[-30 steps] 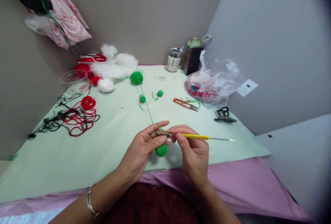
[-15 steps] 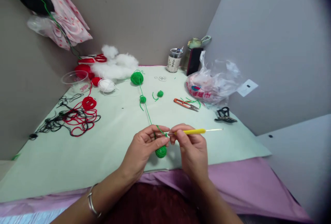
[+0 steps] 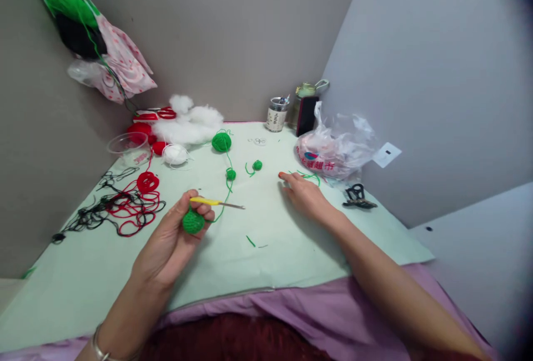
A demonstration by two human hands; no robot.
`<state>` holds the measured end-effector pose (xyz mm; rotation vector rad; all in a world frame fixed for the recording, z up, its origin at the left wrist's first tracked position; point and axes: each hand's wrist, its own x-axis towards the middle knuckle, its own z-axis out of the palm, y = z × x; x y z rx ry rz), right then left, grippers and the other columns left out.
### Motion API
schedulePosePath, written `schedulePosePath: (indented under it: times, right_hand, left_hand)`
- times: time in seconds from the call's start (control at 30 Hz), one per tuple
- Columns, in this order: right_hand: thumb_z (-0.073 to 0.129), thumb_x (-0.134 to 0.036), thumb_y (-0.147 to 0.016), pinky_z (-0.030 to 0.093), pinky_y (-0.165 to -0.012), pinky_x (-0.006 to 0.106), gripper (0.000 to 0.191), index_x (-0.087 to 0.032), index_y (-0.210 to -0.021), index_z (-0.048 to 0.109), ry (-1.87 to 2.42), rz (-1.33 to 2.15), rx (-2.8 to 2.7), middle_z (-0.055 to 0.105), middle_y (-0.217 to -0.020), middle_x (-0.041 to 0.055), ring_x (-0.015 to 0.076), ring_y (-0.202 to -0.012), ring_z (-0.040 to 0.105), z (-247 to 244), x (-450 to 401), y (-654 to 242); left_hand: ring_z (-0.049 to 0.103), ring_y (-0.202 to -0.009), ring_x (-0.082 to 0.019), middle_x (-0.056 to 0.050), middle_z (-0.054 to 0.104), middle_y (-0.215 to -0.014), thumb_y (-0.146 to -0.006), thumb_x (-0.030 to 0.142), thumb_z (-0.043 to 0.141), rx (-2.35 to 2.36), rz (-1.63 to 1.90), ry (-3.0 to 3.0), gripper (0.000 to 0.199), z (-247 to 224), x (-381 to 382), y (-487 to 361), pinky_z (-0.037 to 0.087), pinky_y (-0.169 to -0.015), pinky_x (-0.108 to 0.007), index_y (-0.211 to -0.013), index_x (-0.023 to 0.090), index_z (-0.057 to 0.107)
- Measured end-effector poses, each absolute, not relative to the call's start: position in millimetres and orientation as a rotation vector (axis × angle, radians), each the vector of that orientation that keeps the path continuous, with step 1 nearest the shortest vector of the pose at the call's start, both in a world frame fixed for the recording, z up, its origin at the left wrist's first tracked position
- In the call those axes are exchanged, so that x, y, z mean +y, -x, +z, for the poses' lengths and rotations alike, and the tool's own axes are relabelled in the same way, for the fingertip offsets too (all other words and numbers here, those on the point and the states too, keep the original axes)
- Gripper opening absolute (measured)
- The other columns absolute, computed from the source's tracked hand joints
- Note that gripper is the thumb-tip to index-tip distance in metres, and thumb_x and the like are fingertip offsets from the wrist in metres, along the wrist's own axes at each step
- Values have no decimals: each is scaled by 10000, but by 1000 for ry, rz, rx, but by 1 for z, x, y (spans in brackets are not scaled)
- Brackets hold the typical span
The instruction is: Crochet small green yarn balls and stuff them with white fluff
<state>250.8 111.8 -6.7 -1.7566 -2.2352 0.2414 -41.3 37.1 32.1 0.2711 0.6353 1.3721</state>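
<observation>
My left hand, raised over the left part of the table, is closed around a small green crocheted piece. It also keeps a yellow-handled crochet hook under its fingers, metal tip pointing right. Green yarn runs from this piece up toward the small green balls. My right hand reaches across the table, its fingers closed over the thread snips. Only the orange end of the snips shows at the fingertips; the blades are hidden beneath the hand.
A green yarn ball, white stuffing and a white yarn ball sit at the back. Tangled red and black yarn lies left. A plastic bag and black clip are right. A green yarn snippet lies in front.
My hands have parted. The left has moved left with the green piece and now holds the hook too; the right has let go of the hook and reached to the snips.
</observation>
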Motion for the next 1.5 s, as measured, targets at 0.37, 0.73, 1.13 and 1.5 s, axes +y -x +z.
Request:
schedulePosePath:
  times: [0.37,0.73,1.13,1.5]
  right_hand:
    - [491,-152,-1014,519,-871,392,476,-85,-1485,469,1900,106,-2342,573,-1458,274,364,-1269,622,-3,106,-240]
    - [510,-339,-1061,479,-758,304,222,-194,-1033,675,1868,231,-2384,730,-1068,96,237,-992,703,-5,57,-248]
    - [469,-284,-1073,532,-861,333,236,-210,-990,677,1653,344,-2400,683,-1075,77,204,-965,693,-6,18,-273]
    - [575,-278,-1034,579,-758,336,129,-244,-991,692,1607,79,-2374,682,-1040,67,227,-932,724,-29,-4,-262]
  left_hand:
    - [712,-727,-128,25,681,-731,-1037,211,593,468,1573,-228,192,47,44,65,621,-750,-283,-850,182,628]
    - [752,-823,-168,-21,713,-738,-1118,294,327,568,1554,-214,490,46,42,62,645,-876,-403,-769,189,654]
    - [736,-779,-150,55,674,-683,-708,193,946,334,1501,-360,309,43,32,65,677,-868,-365,-788,193,648]
    - [733,-770,-146,48,684,-690,-738,221,935,346,1484,-392,293,36,33,60,684,-854,-355,-802,199,650]
